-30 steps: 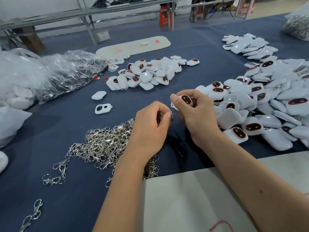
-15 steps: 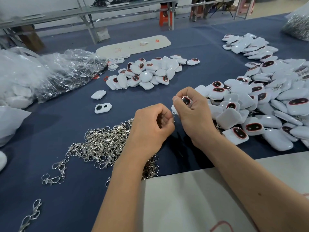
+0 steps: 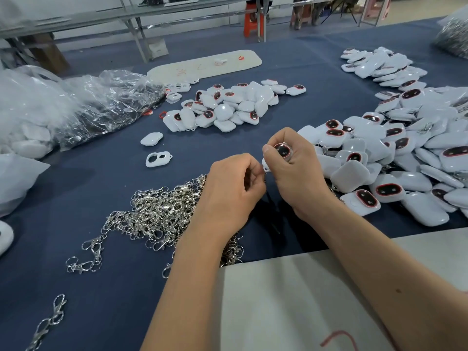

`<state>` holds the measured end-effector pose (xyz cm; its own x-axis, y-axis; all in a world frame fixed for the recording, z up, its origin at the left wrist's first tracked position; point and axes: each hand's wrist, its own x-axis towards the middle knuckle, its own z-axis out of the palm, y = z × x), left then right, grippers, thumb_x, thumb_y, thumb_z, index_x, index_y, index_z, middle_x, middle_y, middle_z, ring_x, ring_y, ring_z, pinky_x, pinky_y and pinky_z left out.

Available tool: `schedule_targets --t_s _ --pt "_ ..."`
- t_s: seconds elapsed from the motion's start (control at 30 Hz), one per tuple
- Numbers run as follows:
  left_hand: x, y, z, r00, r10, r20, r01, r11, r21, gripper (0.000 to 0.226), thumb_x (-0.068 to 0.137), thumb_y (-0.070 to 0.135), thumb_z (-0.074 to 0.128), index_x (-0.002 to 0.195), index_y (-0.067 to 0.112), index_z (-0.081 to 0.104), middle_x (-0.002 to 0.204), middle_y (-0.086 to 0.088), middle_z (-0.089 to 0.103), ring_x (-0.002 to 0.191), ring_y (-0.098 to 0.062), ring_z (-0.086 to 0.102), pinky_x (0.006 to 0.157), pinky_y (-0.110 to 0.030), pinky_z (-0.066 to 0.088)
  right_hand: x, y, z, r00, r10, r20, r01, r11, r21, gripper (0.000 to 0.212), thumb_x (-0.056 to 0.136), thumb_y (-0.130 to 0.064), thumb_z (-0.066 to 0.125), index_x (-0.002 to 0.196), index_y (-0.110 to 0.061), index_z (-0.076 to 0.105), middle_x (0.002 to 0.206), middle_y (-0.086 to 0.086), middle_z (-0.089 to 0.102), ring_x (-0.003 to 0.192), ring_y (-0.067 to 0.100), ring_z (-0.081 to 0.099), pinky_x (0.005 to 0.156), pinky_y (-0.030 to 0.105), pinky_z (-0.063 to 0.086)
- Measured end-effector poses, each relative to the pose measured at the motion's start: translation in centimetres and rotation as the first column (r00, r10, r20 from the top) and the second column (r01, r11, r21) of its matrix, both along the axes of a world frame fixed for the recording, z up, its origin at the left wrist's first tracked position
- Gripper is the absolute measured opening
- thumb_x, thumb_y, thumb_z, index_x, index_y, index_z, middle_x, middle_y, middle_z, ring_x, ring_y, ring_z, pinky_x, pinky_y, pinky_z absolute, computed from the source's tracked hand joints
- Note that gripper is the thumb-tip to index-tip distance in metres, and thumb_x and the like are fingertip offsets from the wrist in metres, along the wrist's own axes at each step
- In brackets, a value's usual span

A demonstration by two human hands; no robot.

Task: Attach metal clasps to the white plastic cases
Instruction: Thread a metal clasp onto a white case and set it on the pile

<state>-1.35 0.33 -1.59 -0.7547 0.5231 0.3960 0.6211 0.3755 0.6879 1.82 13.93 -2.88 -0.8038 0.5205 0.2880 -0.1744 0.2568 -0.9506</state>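
Observation:
My right hand (image 3: 296, 173) grips a white plastic case (image 3: 281, 151) with a dark, red-rimmed oval window, held above the blue table. My left hand (image 3: 231, 191) is curled just left of it, its fingertips pinching a small metal clasp (image 3: 265, 179) at the case's lower corner; the clasp is almost wholly hidden by the fingers. A heap of silver metal clasps (image 3: 157, 214) lies under and left of my left wrist. A large pile of white cases (image 3: 395, 158) spreads to the right, and a smaller pile (image 3: 228, 107) lies further back.
Clear plastic bags (image 3: 76, 107) of parts sit at the left. Two single case halves (image 3: 158, 159) lie on the blue cloth. A pale board (image 3: 304, 300) covers the near table edge. Stray clasps (image 3: 48, 323) lie near the front left. A long white tray (image 3: 205, 64) sits at the back.
Both hands have stayed close together, shifting slightly toward me and down. My right hand has turned the case a little, and my left fingers are tighter against its corner.

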Motion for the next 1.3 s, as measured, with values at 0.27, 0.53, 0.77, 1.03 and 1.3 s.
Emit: schedule_targets --t_s 0.27,0.53,0.77,1.03,1.3 --pt "0.0 0.0 0.2 0.998 0.034 -0.045 -0.036 0.999 -0.038 0.011 0.084 0.003 0.065 0.08 0.013 0.064 0.074 0.006 0.062 0.07 -0.015 0.057 0.065 -0.032 0.047 -0.4 0.1 -0.3 1.0 -0.008 0.024 0.007 1.0 0.028 0.017 0.099 -0.015 0.057 0.083 -0.019 0.054 0.055 -0.012 0.048 0.046 0.003 0.037 0.044 0.014 0.033" --pt "0.1 0.2 0.0 0.996 0.057 -0.069 -0.06 0.997 -0.047 0.009 0.086 0.003 0.064 0.082 0.011 0.063 0.077 0.004 0.062 0.071 -0.014 0.055 0.066 -0.033 0.046 -0.5 0.1 -0.5 1.0 -0.003 0.02 0.002 0.998 0.059 0.016 0.1 -0.016 0.057 0.084 -0.018 0.054 0.057 -0.015 0.05 0.048 0.002 0.04 0.045 0.012 0.033" --pt "-0.2 0.2 -0.6 0.994 0.106 -0.03 -0.108 0.992 -0.067 0.009 0.091 0.01 0.063 0.084 0.015 0.062 0.078 0.008 0.061 0.068 -0.009 0.052 0.063 -0.025 0.043 -0.5 0.0 -0.7 0.999 -0.008 0.041 0.003 0.993 0.117 0.019 0.103 -0.024 0.057 0.085 -0.019 0.054 0.063 -0.019 0.053 0.055 0.0 0.045 0.054 0.012 0.038" --pt "-0.3 0.4 -0.1 0.998 0.051 -0.038 -0.045 0.989 0.139 0.008 0.097 0.009 0.062 0.091 0.012 0.066 0.09 0.008 0.067 0.087 -0.009 0.062 0.076 -0.016 0.048 -0.1 -0.1 0.0 0.995 0.094 -0.017 -0.094 0.94 -0.328 0.029 0.104 -0.035 0.06 0.079 -0.022 0.054 0.057 -0.006 0.046 0.044 0.01 0.038 0.042 0.019 0.031" --pt "-0.2 0.4 0.0 0.995 0.019 0.1 -0.041 0.974 0.224 0.014 0.089 0.003 0.072 0.092 0.017 0.071 0.085 0.016 0.071 0.083 -0.003 0.068 0.076 -0.016 0.053 0.0 0.0 0.4 0.994 0.102 -0.037 -0.108 0.886 -0.451 0.026 0.106 -0.033 0.059 0.089 -0.014 0.054 0.054 -0.004 0.044 0.042 0.011 0.034 0.042 0.019 0.028"
